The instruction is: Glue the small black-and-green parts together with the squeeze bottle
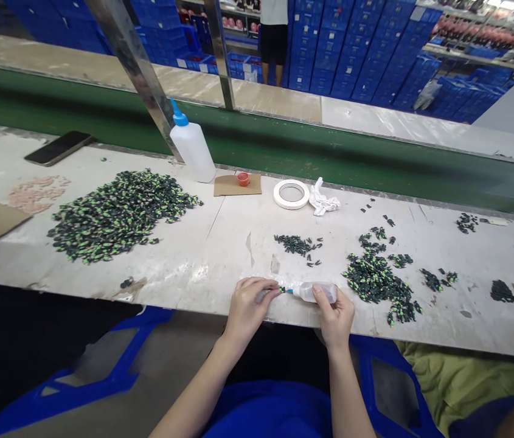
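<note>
Low in the centre of the frame, the left hand point(248, 302) pinched a tiny green-and-black piece point(281, 289) in closed fingertips, while the right hand point(336, 314) clamped a small squeeze bottle point(315, 292), its blue nozzle touching the piece at the table point(220, 243) edge. Just right lay a scatter of like pieces point(378, 280); a larger heap point(117, 213) spread at mid left, a tape roll point(291, 194) beyond.

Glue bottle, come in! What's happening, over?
Right hand holds glue bottle. Left hand pinches small piece at nozzle. Piles beside, nothing blocking.
</note>
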### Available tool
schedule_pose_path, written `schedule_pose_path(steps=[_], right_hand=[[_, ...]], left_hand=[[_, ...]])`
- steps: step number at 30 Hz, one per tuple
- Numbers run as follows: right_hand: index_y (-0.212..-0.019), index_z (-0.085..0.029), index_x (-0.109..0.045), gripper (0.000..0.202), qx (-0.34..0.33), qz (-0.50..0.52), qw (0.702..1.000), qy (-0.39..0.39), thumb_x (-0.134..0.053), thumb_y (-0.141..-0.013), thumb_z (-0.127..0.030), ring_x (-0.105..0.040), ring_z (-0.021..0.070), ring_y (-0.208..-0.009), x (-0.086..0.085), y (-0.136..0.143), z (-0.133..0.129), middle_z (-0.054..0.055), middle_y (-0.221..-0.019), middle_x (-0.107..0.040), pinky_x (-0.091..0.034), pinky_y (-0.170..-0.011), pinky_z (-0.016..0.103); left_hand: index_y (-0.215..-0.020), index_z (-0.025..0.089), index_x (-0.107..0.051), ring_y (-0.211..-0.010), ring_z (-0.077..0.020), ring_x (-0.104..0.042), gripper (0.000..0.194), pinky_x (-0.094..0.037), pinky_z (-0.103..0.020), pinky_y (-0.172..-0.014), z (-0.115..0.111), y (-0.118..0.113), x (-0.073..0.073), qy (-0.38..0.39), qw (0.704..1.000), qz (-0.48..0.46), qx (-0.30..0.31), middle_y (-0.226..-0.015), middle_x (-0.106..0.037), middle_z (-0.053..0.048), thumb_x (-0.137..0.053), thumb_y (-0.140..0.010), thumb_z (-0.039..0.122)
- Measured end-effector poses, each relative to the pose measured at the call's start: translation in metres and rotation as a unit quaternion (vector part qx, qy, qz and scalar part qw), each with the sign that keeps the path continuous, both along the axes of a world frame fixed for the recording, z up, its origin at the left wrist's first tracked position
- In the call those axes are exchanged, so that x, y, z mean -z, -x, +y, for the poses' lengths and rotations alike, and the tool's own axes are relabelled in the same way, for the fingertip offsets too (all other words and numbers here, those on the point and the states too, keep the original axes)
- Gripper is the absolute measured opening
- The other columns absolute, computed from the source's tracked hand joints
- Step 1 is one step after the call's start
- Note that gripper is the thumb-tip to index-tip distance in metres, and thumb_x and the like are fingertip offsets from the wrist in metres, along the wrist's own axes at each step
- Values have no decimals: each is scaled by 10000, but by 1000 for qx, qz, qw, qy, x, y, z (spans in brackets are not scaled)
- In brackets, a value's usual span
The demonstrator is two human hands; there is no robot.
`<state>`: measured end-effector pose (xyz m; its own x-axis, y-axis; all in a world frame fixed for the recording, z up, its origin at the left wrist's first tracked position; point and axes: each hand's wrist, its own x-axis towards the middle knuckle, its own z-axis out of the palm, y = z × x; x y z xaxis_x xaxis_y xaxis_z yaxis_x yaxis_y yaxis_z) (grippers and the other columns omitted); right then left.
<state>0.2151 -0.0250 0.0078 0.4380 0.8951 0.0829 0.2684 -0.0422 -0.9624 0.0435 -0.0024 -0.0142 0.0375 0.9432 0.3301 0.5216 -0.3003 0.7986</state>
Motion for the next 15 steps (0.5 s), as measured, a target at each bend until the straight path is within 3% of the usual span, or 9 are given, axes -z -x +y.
schedule_pose_path(steps=[11,15], right_hand=[[-578,-160,-584,346,33,57,997,-26,-673,-727,-459,-432,112,-501,4,-5,0,-29,-516,-490,-357,-467,231],[-834,-158,-662,297,63,116,989,-68,-702,-710,-425,-591,172,-651,1,-8,4,39,-763,-658,-471,-567,276]], left_hand=[[-811,233,-704,-784,-201,-691,28,-503,-383,-805,0,1,1,11,1000,8,13,-808,-748,-5,-678,-807,244],[-855,233,-704,-826,-208,-663,57,-513,-391,-793,2,2,4,-6,999,14,39,-834,-737,-19,-654,-830,246]])
